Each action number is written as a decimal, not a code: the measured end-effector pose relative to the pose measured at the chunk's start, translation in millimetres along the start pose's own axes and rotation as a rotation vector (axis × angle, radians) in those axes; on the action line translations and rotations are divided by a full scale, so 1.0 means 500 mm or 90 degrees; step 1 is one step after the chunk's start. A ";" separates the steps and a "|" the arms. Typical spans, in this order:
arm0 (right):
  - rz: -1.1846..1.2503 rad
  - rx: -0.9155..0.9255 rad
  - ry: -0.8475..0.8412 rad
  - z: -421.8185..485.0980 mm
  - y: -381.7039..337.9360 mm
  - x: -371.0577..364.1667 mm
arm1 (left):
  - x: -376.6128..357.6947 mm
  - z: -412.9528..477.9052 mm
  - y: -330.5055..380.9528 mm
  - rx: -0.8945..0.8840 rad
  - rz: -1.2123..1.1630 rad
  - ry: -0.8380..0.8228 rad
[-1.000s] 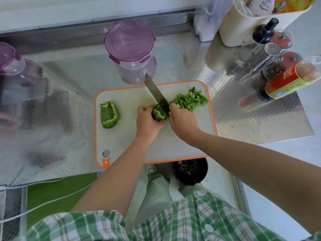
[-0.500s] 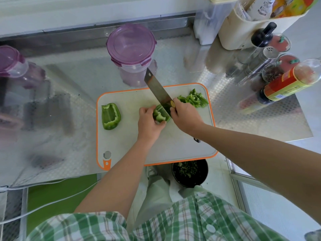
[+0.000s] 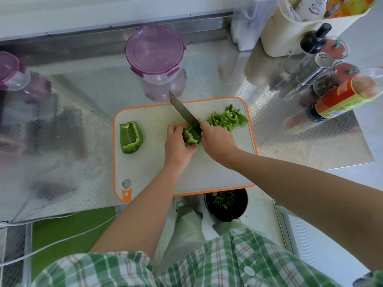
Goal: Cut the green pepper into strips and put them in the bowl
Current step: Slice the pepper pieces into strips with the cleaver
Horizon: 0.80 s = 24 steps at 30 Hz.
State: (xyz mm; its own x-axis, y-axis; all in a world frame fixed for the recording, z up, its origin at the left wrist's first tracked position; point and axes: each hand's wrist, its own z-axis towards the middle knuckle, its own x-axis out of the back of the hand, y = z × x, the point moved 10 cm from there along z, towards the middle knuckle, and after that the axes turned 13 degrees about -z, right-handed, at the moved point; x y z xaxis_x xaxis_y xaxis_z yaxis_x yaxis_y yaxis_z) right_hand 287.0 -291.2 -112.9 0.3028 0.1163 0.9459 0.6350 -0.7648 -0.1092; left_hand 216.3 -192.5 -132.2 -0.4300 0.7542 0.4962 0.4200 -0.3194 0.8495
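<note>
while left hand (image 3: 179, 146) holds pepper (image 3: 191, 135), knife (image 3: 182, 110) points far-left, seemingly cutting it.

Shiny embossed metal counter (image 3: 290, 125), matt plastic cutting board (image 3: 157, 162), glossy pepper half (image 3: 130, 137), translucent plastic lid (image 3: 154, 50)

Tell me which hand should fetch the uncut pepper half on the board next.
Probably left: the left hand, now holding the pepper piece, is nearer the uncut pepper half, and the right hand grips the knife.
</note>
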 end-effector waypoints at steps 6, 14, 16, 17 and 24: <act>0.123 -0.065 0.043 0.003 0.030 0.000 | 0.003 -0.009 0.007 -0.030 -0.015 -0.003; 0.128 0.040 0.048 -0.023 0.023 0.033 | 0.002 0.000 -0.005 0.041 -0.022 -0.008; 0.104 0.038 0.035 -0.025 0.021 0.028 | 0.002 0.002 -0.007 0.042 -0.013 -0.011; 0.093 0.038 0.032 -0.026 0.021 0.026 | 0.001 0.002 -0.007 0.041 -0.009 -0.013; 0.053 0.024 -0.001 -0.023 0.018 0.003 | -0.001 0.008 -0.011 0.044 -0.013 -0.019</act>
State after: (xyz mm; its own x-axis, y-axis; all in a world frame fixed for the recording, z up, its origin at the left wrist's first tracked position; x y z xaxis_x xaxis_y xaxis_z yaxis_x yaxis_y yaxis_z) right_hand 285.0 -305.3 -108.8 0.3571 0.0541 0.9325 0.6341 -0.7471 -0.1995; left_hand 217.5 -189.0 -137.8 -0.4152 0.7775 0.4724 0.4655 -0.2646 0.8446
